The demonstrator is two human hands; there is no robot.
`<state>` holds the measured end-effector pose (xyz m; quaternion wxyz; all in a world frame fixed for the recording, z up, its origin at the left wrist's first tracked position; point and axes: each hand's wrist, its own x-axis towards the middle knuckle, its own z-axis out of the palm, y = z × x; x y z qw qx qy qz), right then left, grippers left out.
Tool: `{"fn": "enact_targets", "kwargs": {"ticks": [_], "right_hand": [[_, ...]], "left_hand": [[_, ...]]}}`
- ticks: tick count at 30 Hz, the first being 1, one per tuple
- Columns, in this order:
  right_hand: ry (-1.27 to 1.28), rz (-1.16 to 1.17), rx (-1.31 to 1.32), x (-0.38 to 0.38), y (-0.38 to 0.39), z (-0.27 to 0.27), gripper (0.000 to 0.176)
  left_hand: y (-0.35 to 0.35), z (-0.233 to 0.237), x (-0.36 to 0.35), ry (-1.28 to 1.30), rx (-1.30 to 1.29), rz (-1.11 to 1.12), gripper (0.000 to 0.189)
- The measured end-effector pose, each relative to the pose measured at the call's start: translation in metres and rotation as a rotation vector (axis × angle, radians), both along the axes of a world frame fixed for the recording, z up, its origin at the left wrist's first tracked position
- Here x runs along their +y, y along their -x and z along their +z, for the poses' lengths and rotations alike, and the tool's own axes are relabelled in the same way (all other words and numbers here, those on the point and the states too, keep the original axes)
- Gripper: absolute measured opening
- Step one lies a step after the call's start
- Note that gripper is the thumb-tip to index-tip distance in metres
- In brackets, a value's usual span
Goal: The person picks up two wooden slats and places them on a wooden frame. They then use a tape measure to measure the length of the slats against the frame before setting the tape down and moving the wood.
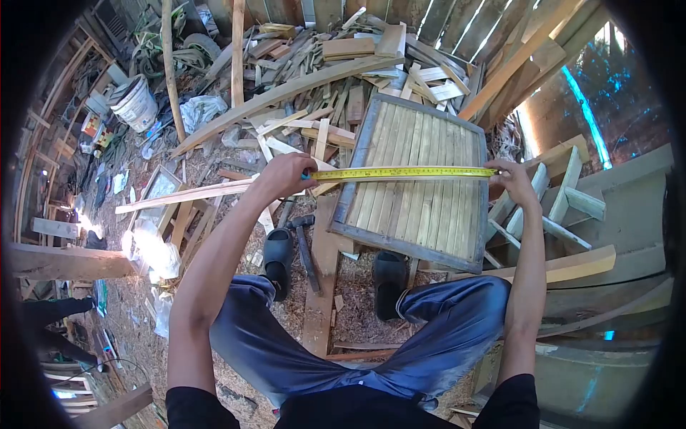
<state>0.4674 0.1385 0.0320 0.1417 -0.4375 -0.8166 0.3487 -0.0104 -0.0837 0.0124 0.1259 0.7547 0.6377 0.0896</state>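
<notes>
A yellow tape measure [411, 172] is stretched across a framed panel of wooden slats [421, 207]. Its left end, with a bit of blue case showing, is gripped in my left hand [288, 175], left of the panel's edge. At the panel's right edge, my right hand [516, 182] pinches the other end of the tape. The panel leans at a tilt in front of my knees. Near my left hand, a long thin strip of wood [182, 196] reaches out to the left.
A hammer [306, 250] stands by my left shoe [277, 261]. Scrap wood [300, 86] is heaped behind the panel. White bucket [133, 104] at upper left; wooden frame pieces [568, 186] at right. Another person's dark-clothed legs [61, 329] show at lower left.
</notes>
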Motion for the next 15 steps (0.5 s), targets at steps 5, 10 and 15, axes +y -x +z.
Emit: {"fn": "enact_targets", "kwargs": {"ticks": [5, 10, 15], "right_hand": [[0.268, -0.001, 0.199, -0.002, -0.014, -0.009, 0.032], [0.601, -0.248, 0.564, -0.013, -0.017, -0.024, 0.033], [0.605, -0.243, 0.584, -0.008, -0.014, -0.023, 0.037]], "left_hand": [[0.003, -0.003, 0.002, 0.015, -0.007, 0.036, 0.029], [0.005, -0.003, -0.001, -0.015, -0.012, 0.031, 0.031], [0.008, -0.002, -0.005, -0.001, -0.036, 0.067, 0.033]]}}
